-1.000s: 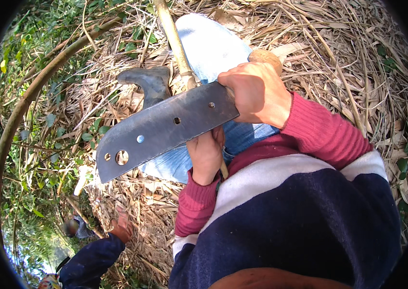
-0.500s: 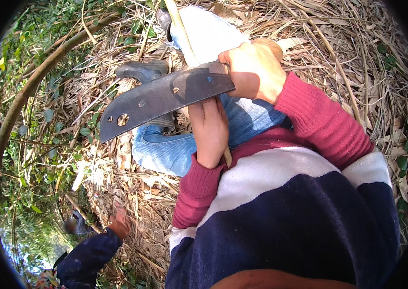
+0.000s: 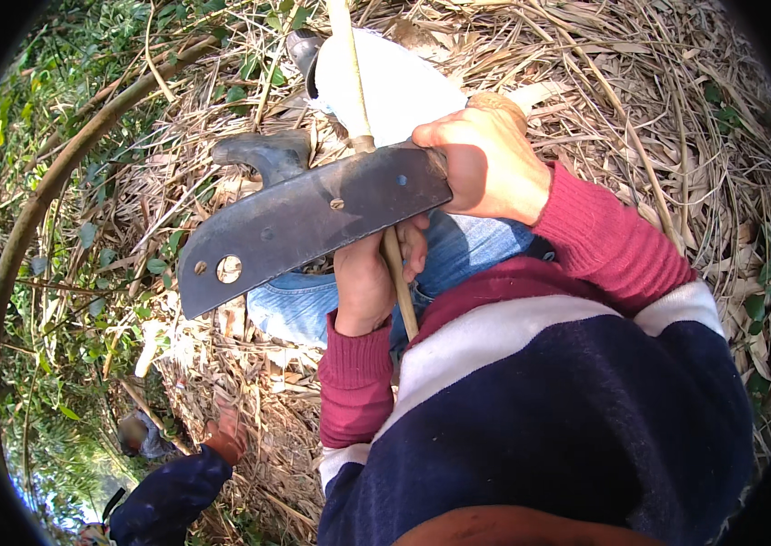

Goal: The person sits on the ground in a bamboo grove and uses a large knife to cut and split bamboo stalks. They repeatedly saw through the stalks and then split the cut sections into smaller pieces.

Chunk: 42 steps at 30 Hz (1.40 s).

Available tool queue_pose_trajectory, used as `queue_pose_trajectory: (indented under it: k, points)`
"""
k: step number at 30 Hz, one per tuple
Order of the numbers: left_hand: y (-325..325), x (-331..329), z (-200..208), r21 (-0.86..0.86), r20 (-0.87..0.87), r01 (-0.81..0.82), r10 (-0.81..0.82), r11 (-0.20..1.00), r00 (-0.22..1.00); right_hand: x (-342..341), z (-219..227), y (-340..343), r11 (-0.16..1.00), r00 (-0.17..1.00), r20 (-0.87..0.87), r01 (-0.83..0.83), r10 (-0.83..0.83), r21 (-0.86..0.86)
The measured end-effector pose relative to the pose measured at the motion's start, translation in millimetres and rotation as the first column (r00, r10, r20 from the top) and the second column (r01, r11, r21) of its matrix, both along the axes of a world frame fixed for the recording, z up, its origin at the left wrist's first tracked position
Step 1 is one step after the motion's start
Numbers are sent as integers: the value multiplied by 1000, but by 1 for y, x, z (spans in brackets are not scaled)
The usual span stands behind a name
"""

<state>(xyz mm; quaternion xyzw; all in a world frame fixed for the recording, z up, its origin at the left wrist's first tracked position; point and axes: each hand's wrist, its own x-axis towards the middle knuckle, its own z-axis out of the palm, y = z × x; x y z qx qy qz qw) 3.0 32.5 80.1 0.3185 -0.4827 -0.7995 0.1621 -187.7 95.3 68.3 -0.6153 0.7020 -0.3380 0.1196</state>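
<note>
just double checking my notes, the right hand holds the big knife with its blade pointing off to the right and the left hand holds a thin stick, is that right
Not quite: the big knife has its blade pointing off to the left, as the head view shows. The rest stands: the right hand holds it, and the left hand holds a thin stick.

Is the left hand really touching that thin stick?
Touching. The head view shows the left hand wrapped around the thin stick, with palm on one side and curled fingers on the other.
</note>
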Motion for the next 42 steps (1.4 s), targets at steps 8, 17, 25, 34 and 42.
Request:
queue_pose_trajectory:
  k: [8, 17, 25, 34, 42]
  points:
    - [15, -4, 1, -110, 92, -213, 223, 971, 970, 20, 6, 11, 992, 995, -3, 101, -101, -80]
    - [15, 7, -6, -101, 63, -270, 277, 957, 959, 27, 4, 5, 994, 997, 7, 80, -79, -77]
    - [18, 2, 2, -104, 126, -233, 245, 967, 961, 19, 9, 5, 996, 999, -34, 39, -36, 86]
    - [15, -13, -7, -90, 114, -293, 302, 952, 947, 6, -3, -17, 991, 992, -102, 80, -69, 104]
    - [0, -1, -9, 30, 14, -185, 185, 982, 983, 0, 7, -22, 991, 998, -53, 24, -17, 134]
